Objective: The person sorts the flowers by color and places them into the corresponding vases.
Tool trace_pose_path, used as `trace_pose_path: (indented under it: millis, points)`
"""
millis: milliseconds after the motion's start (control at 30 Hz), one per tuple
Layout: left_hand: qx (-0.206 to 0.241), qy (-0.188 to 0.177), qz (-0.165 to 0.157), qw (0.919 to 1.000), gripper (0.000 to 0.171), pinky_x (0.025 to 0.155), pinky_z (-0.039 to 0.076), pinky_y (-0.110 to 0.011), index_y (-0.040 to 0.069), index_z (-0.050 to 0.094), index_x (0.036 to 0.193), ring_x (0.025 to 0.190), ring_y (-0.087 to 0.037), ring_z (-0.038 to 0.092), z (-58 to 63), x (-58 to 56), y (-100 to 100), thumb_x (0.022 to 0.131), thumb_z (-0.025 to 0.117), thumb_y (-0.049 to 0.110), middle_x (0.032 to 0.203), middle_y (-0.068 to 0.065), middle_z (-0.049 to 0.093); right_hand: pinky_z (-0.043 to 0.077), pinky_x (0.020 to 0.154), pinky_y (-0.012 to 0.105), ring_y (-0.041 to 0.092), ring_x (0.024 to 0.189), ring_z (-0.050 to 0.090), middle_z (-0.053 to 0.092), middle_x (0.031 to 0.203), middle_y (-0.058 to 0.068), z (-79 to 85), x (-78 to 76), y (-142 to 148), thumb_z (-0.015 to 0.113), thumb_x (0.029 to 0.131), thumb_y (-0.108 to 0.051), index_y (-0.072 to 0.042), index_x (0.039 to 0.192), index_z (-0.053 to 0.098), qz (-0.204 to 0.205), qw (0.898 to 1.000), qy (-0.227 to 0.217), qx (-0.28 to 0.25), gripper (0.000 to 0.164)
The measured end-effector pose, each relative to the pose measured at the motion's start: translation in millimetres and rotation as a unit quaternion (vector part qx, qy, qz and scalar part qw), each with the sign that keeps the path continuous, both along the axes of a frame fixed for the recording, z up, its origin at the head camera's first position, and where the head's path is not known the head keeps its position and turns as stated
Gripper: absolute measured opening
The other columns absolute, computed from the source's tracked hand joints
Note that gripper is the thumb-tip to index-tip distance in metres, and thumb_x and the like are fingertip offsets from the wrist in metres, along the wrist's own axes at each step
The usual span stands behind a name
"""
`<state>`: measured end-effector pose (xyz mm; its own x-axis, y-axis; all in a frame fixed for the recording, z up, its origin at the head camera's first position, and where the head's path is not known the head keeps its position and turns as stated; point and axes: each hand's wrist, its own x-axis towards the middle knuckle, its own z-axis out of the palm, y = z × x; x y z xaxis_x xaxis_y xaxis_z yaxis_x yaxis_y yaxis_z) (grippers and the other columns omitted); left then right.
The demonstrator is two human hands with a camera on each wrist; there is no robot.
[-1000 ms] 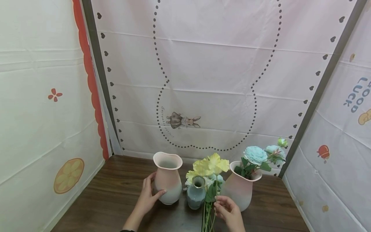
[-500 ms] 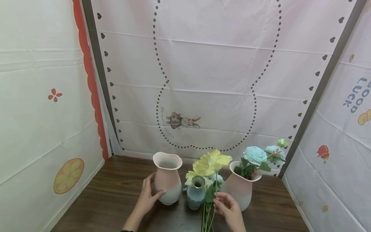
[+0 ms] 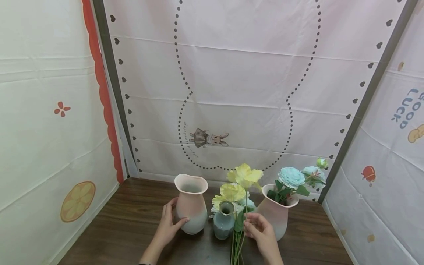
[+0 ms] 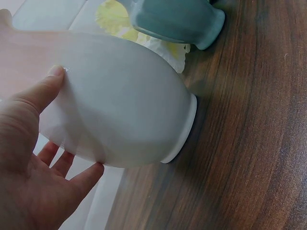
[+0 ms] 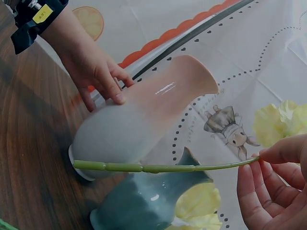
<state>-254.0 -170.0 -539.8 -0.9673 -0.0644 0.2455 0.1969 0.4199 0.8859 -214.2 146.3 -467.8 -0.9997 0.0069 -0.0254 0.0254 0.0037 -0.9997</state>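
Note:
My left hand (image 3: pixel 169 225) holds the side of a pink-and-white vase (image 3: pixel 191 208), upright on the table, its thumb in front and fingers behind. In the left wrist view, the thumb and fingertips press on the vase's body (image 4: pixel 124 100). My right hand (image 3: pixel 260 232) pinches the stem of a yellow flower (image 3: pixel 246 177) between thumb and fingertips. Its green stem (image 5: pixel 148 168) runs down past the vase in the right wrist view. The held bloom stands above another yellow flower (image 3: pixel 232 192), which lies with a bunch of stems (image 3: pixel 236 244) behind and beside a small blue-green vase (image 3: pixel 223 225).
Behind my right hand stands a second pink-and-white vase (image 3: pixel 273 217) holding pale blue flowers (image 3: pixel 291 177). The dark wooden table (image 3: pixel 132 217) is walled in by printed cloth (image 3: pixel 238 92) at the back and both sides.
My right hand has lifted the yellow flower slightly, so its bloom has risen out of the other yellow ones. The left hand and its vase have stayed in place.

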Motion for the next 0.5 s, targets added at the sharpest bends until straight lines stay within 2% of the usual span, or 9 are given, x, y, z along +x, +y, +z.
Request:
trace_pose_path:
  millis: [300,500]
  points:
    - [0.005,-0.009,-0.002,0.9999,0.087,0.111,0.038,-0.068,0.001,0.022,0.152,0.142,-0.050,0.031,0.9,0.4,-0.3,0.088,0.077,0.023,0.147,-0.026,0.027,0.061,0.068,0.025,0.007,0.076,0.062,0.064,0.093,0.002,8.7,-2.6,-3.1,0.066,0.092,-0.002,0.008,0.121,0.060,-0.009,0.999,0.035,-0.007,0.031]
    - [0.012,-0.010,-0.003,0.9999,0.087,0.112,0.037,-0.067,0.002,0.022,0.152,0.143,-0.050,0.030,1.6,1.3,-0.3,0.088,0.077,0.022,0.148,-0.026,0.027,0.061,0.068,0.026,0.007,0.075,0.063,0.064,0.091,-0.001,13.3,-4.9,-1.0,0.067,0.092,-0.005,0.005,0.119,0.062,-0.007,0.998,0.054,0.008,0.029]
